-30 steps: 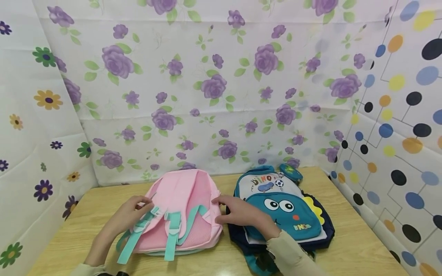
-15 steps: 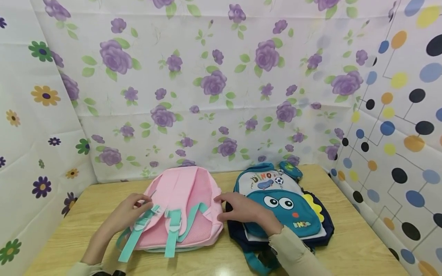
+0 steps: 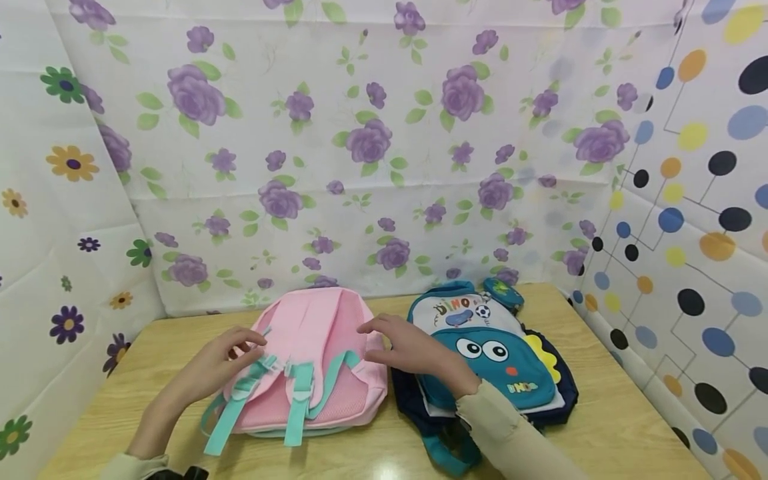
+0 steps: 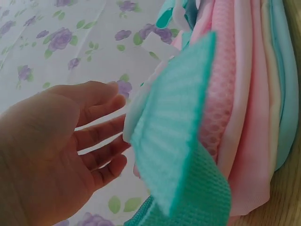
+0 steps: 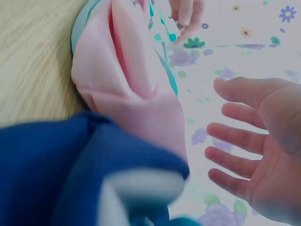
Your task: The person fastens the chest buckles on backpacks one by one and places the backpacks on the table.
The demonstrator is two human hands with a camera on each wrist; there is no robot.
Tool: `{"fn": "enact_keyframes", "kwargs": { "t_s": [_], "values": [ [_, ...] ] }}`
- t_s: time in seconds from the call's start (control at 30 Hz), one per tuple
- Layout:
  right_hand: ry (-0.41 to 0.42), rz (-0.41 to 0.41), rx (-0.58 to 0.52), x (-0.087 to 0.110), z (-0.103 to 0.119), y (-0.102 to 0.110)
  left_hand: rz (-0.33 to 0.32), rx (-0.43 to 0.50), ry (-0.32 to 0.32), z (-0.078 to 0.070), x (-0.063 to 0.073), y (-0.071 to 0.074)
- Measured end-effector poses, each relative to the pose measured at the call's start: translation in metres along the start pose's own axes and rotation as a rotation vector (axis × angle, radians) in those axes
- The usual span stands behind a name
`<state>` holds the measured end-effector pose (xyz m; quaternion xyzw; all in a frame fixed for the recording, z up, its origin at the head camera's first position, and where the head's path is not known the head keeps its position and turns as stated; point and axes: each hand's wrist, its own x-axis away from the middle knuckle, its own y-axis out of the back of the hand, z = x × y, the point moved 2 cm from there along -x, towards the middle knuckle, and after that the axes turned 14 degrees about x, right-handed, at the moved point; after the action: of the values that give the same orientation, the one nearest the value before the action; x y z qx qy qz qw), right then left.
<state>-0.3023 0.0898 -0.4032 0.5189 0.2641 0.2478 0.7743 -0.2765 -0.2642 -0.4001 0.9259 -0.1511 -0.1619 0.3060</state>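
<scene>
A pink backpack (image 3: 297,327) lies on the table with its straps and mesh back upward. Teal webbing straps (image 3: 295,413) with white buckles hang toward its bottom edge. Beside its left edge hovers my left hand (image 3: 219,363), fingers loosely bent and holding nothing. In the left wrist view, a teal strap end (image 4: 174,117) stands close in front of that hand's fingertips. My right hand (image 3: 414,350) is over the bag's right edge, fingers spread. The right wrist view shows a gap between that hand (image 5: 261,146) and the pink side fabric.
To the right lies a teal, white and navy dinosaur backpack (image 3: 489,367), partly under my right forearm, with a small teal pouch (image 3: 504,293) at its top. Patterned cloth (image 3: 336,147) walls the wooden table (image 3: 384,453) at the back and both sides.
My right hand has come away from the pink backpack's right side and shifted slightly left and up. The left hand moved only slightly; the backpacks stay put.
</scene>
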Motion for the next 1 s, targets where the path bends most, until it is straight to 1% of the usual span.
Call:
{"fn": "enact_keyframes", "kwargs": {
  "t_s": [0.13,0.27,0.47,0.57,0.63,0.73,0.87,1.0],
  "values": [
    [0.051,-0.04,-0.006,-0.009,0.01,-0.004,0.018,0.001,-0.025,-0.002,-0.002,-0.003],
    [0.076,-0.046,-0.007,-0.017,0.021,-0.006,0.03,0.01,-0.04,-0.001,-0.004,-0.004],
    [0.082,-0.052,0.044,-0.027,0.031,-0.014,0.032,0.043,-0.042,0.0,-0.002,-0.006],
    [0.078,-0.046,0.034,-0.031,0.035,-0.019,0.031,0.061,-0.044,0.001,-0.001,-0.008],
    [0.076,-0.039,0.025,-0.033,0.038,-0.022,0.033,0.077,-0.039,0.003,-0.001,-0.009],
    [0.091,-0.034,0.041,-0.039,0.042,-0.027,0.039,0.097,-0.031,0.006,0.0,-0.009],
    [0.113,-0.018,0.093,-0.045,0.048,-0.031,0.039,0.095,-0.027,0.009,0.002,-0.007],
    [0.12,-0.015,0.123,-0.048,0.049,-0.032,0.045,0.085,-0.012,0.008,0.003,-0.005]
  ]
}}
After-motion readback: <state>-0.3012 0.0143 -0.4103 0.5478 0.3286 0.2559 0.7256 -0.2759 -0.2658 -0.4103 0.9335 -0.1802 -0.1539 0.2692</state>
